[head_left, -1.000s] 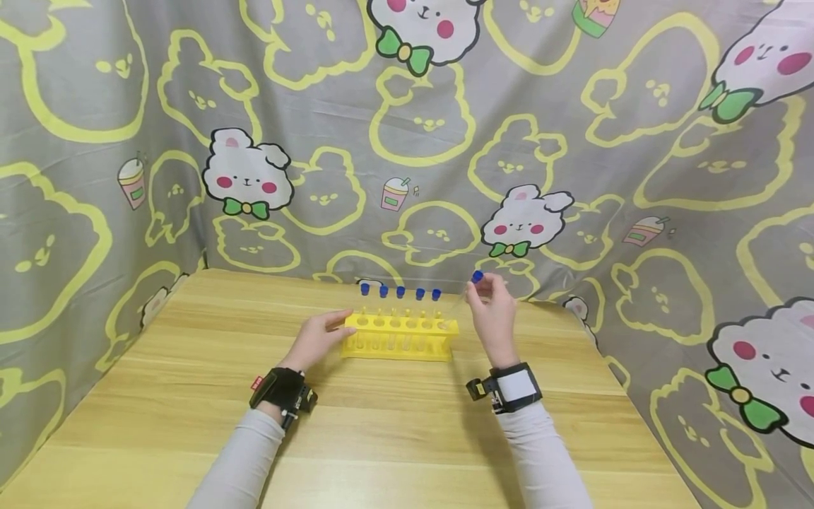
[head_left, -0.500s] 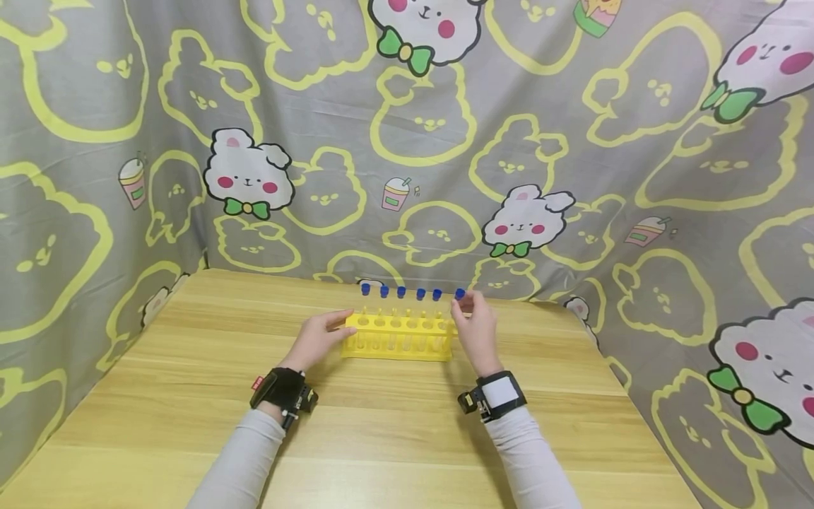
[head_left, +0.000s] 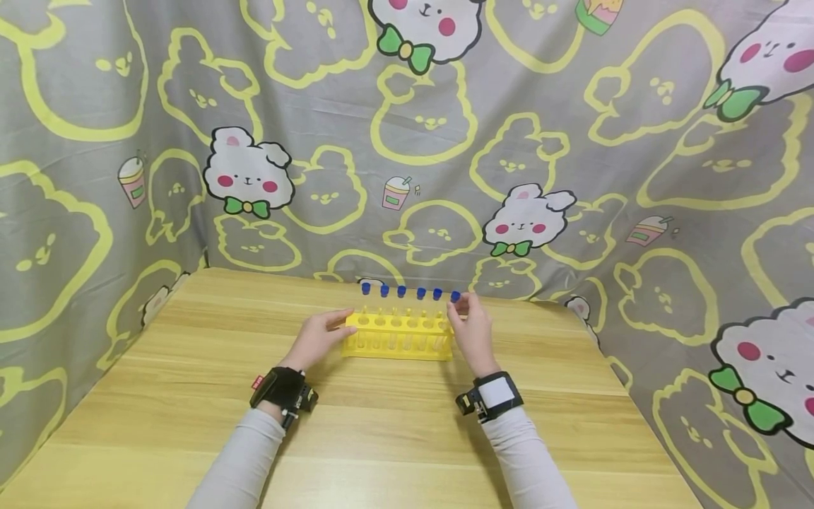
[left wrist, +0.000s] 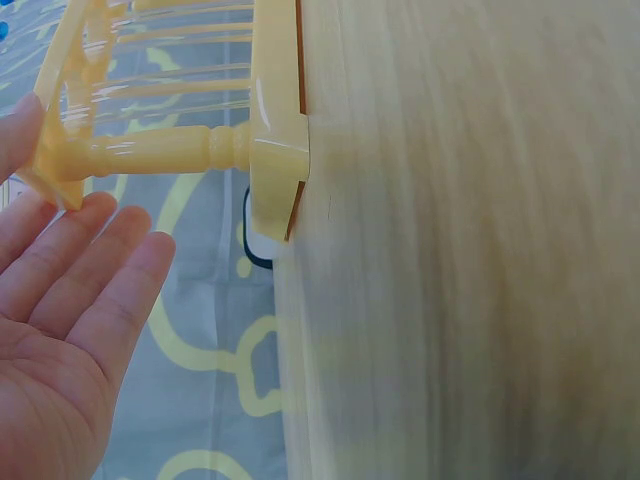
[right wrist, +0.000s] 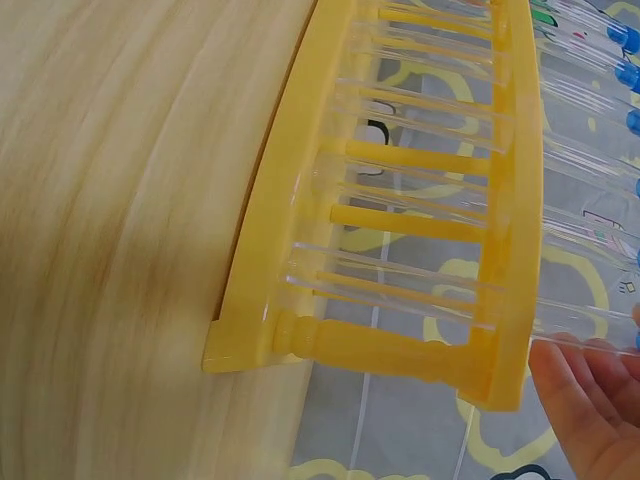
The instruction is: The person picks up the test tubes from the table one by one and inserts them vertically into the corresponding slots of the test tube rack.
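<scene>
A yellow test tube rack [head_left: 397, 355] stands on the table, with several clear, blue-capped test tubes upright in it. My left hand [head_left: 316, 339] holds the rack's left end, thumb and fingertips at its top plate in the left wrist view. My right hand [head_left: 474, 331] pinches the rightmost test tube [right wrist: 590, 322] just under its blue cap [head_left: 455, 296]. That tube passes through the end hole of the top plate [right wrist: 520, 200]; its lower end is near the base [right wrist: 265, 220] in the right wrist view, though contact cannot be made out.
The rack stands towards the back of the wooden table [head_left: 381, 438]. Behind and beside the table hangs a grey curtain [head_left: 343, 127] with cartoon rabbits. Each wrist wears a black strap with a small camera, such as the right strap [head_left: 499, 396].
My right hand has moved left and down, bringing the tilted test tube into the rack's rightmost hole. My left hand has stayed at the rack's left end.
</scene>
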`<state>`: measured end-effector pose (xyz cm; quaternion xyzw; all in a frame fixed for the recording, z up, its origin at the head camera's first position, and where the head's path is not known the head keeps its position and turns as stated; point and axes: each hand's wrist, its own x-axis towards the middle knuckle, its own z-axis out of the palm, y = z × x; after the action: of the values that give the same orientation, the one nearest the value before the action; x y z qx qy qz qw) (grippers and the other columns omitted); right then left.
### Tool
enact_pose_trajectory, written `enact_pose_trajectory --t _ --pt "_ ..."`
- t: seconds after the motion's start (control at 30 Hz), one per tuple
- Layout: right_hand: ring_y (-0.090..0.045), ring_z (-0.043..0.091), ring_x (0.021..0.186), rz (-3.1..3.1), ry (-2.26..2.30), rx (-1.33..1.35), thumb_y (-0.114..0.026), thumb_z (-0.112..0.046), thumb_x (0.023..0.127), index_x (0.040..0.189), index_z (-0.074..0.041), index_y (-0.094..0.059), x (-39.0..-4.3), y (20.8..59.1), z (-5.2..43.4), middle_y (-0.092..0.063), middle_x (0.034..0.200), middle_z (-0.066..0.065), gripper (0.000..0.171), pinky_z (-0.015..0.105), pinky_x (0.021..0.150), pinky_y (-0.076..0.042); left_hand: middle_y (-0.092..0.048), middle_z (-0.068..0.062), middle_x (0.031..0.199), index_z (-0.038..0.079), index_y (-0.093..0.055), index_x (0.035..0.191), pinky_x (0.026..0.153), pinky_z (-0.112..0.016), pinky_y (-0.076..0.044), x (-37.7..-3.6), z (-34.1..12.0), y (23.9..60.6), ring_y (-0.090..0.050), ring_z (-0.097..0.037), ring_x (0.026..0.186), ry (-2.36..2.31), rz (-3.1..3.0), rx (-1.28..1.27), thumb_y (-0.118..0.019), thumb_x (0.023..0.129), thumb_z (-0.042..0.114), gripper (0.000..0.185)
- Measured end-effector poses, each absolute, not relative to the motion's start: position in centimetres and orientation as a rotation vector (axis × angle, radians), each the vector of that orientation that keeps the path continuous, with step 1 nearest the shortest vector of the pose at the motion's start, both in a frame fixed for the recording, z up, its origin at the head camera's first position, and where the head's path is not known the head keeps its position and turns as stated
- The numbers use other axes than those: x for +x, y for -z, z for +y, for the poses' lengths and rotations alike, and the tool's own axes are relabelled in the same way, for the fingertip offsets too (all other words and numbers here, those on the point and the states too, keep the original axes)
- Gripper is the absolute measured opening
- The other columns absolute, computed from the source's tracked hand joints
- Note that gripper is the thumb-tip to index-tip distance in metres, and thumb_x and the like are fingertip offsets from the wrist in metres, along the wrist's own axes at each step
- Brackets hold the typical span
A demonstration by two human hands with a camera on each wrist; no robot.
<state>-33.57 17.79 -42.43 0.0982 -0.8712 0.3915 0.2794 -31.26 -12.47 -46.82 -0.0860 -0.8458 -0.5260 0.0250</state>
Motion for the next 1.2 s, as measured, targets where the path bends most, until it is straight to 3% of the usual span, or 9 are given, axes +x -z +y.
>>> enact_pose_trajectory --t 0.57,0.9,1.2 --pt "-0.071 0.034 0.088 -2.295 -1.165 0.244 -0.067 -0.012 0.091 0.105 0.004 -0.061 -33.8 43.0 17.5 -0.070 0.095 0.021 0.022 0.043 0.076 -0.062 -0.053 -0.007 0.145 0.012 -0.053 0.140 0.109 -0.048 -0.044 -31.3 -12.5 46.9 -0.055 -0.032 0.129 1.627 -2.618 -0.264 -0.068 0.091 0.034 0.056" --pt "-0.063 0.033 0.108 -2.260 -1.407 0.166 -0.067 -0.016 0.092 0.122 0.003 -0.056 -33.0 42.7 18.2 -0.064 0.115 0.020 0.037 0.044 0.094 -0.057 -0.053 -0.008 0.145 0.012 -0.053 0.140 0.109 -0.047 -0.045 -31.5 -12.2 46.8 -0.056 -0.032 0.128 1.639 -2.623 -0.274 -0.068 0.091 0.033 0.056" --pt "-0.053 0.033 0.123 -2.188 -1.519 0.180 -0.064 -0.022 0.095 0.131 0.001 -0.050 -31.9 41.3 19.9 -0.057 0.129 0.021 0.045 0.051 0.106 -0.047 -0.052 -0.008 0.146 0.012 -0.051 0.141 0.108 -0.048 -0.046 -31.3 -12.2 46.6 -0.056 -0.035 0.127 1.589 -2.648 -0.300 -0.067 0.091 0.035 0.057"
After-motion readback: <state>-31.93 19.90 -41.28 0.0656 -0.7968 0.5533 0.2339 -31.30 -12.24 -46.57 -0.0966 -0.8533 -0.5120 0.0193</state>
